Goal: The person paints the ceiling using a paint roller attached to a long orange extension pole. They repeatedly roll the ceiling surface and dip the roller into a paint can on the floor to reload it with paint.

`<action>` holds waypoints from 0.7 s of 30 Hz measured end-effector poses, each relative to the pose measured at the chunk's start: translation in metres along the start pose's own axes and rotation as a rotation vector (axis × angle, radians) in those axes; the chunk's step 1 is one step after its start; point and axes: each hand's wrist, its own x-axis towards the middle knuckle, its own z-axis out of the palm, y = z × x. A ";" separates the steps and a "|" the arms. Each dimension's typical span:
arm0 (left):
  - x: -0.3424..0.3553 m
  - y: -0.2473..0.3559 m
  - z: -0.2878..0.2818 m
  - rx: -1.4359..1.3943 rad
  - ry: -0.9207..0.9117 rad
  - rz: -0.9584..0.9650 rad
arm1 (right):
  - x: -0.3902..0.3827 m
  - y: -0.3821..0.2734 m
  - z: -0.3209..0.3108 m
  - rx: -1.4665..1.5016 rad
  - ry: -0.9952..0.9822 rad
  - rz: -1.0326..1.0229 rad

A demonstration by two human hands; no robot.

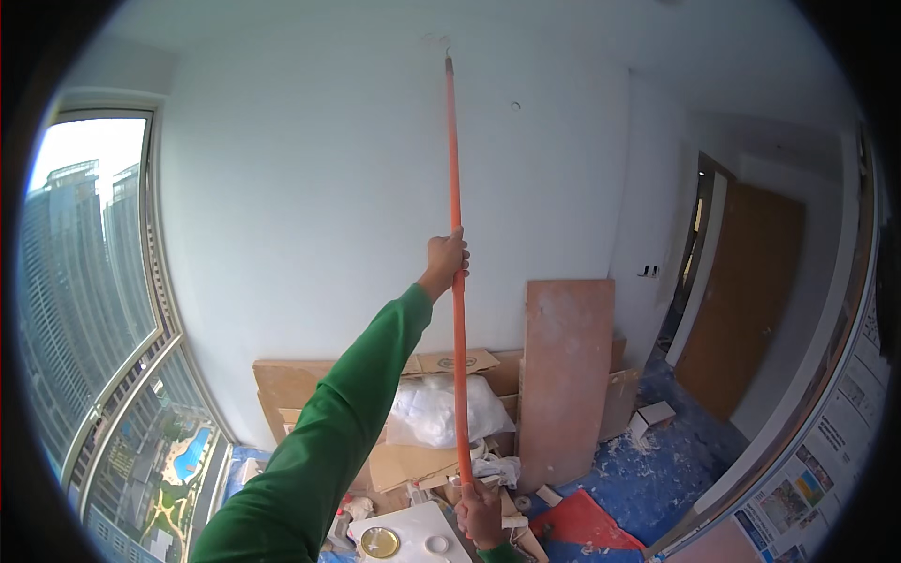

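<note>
The pale wall [319, 188] spans the centre of the frame. The window [89, 235] occupies the left side; tall buildings are visible through it. The brown door [741, 291] stands at the right. The blue floor covering [685, 450], littered with pale debris, extends across the lower right.

The tall reddish board [566, 375] stands upright at lower centre-right. The orange pole [454, 169] runs nearly vertically through the centre of the frame, from the lower part to the top. Its dark upper end carries a thin, bent tip, positioned at a marked patch high on the wall; contact between tip and wall cannot be determined.

The green sleeve [328, 441] enters from the lower left. Cardboard [413, 464] and a clear plastic bundle [427, 413] lie at lower centre, behind the pole. A white panel [413, 521] lies at the lower edge. A red sheet [587, 521] lies to its right.

The left hand [445, 258], mid-frame, is closed around the pole shaft. The right hand [481, 516], lower centre, is wrapped around the pole's lower end.

The white box [649, 418] rests on the blue covering. A gold-coloured round tin [380, 541] and a smaller white round item [437, 544] rest on the white panel.
</note>
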 end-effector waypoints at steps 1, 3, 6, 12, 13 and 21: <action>0.001 0.006 0.003 -0.004 -0.007 0.022 | 0.007 -0.015 0.001 -0.034 0.003 -0.028; -0.011 -0.013 0.006 0.005 -0.020 -0.010 | 0.000 -0.025 0.006 -0.036 0.049 0.004; -0.004 0.021 0.009 0.045 -0.002 0.052 | 0.022 -0.057 0.020 0.006 0.032 -0.015; 0.016 0.044 0.012 0.085 0.000 0.075 | 0.030 -0.086 0.030 0.028 -0.006 -0.018; 0.012 0.041 0.016 0.096 -0.002 0.073 | 0.027 -0.082 0.026 0.022 0.021 -0.014; -0.021 -0.027 -0.009 0.065 -0.027 0.015 | -0.053 0.026 -0.025 -0.135 0.073 0.044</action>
